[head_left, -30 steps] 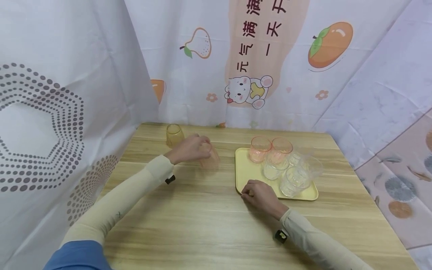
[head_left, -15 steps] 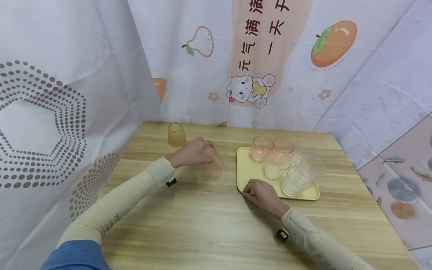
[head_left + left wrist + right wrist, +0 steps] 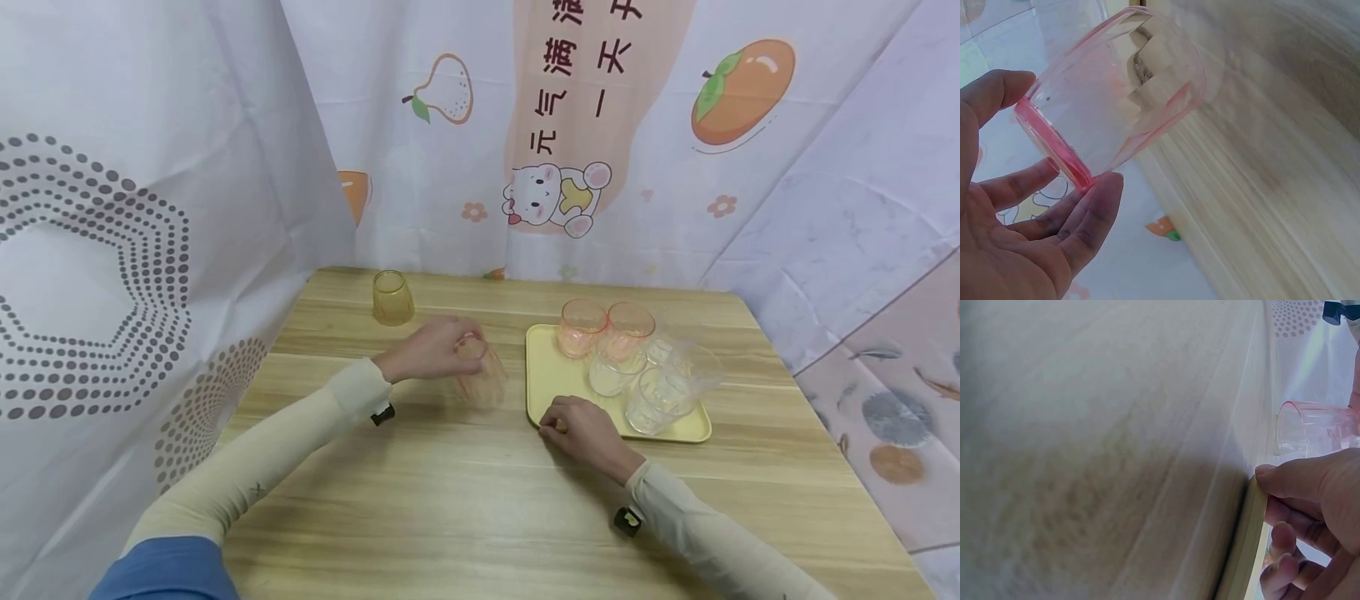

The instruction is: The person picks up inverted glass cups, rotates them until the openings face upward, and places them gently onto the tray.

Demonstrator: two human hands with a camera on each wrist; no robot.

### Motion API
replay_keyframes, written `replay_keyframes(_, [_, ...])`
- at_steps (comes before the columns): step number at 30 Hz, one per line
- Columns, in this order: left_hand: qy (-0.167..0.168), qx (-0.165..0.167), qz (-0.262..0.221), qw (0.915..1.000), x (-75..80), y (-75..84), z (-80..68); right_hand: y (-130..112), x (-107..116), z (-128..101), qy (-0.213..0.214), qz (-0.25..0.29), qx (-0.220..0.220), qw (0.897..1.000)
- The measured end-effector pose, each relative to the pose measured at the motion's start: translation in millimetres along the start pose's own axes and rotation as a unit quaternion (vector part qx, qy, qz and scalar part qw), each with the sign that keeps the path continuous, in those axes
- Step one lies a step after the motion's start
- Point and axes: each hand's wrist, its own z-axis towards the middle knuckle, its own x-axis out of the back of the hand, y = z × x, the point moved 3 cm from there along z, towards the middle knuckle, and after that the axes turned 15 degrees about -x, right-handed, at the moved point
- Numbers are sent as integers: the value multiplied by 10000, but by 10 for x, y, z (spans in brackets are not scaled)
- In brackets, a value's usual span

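My left hand (image 3: 435, 348) pinches a pink-tinted clear drinking glass (image 3: 483, 383) by its thick base, between thumb and fingertips. In the left wrist view that glass (image 3: 1116, 94) has its base in the fingers and its mouth pointing away from the palm. It is left of a pale yellow tray (image 3: 551, 379). At the tray's front left corner, my right hand (image 3: 588, 437) pinches the rim, thumb on the outer side in the right wrist view. Two pink glasses (image 3: 579, 332) stand upright at the back of the tray, with several clear glasses (image 3: 651, 408) beside them.
An amber glass (image 3: 392, 302) stands upside down at the back left of the wooden table (image 3: 450, 500). Printed curtains (image 3: 442, 208) hang along the table's back edge and left side. One clear glass (image 3: 697, 367) leans out past the tray's right side.
My left hand has carried the pink glass a little to the right and nearer to me, closer to the tray. The right hand stays at the tray's corner.
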Motion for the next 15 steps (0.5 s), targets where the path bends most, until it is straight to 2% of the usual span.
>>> replay_keyframes(5, [-38, -81, -126, 9999, -23, 31, -1, -9, 11, -5, 43, -42, 12, 10000])
replay_keyframes(7, [-66, -95, -176, 9998, -30, 40, -6, -14, 28, 4, 73, 72, -114, 9999])
replay_keyframes(10, [-60, -34, -323, 9995, -35, 47, -13, -26, 58, 32, 86, 479, -442, 9978])
replay_keyframes(15, [-19, 200, -762, 9969, -45, 57, -33, -55, 66, 73, 1, 1283, -862, 9880])
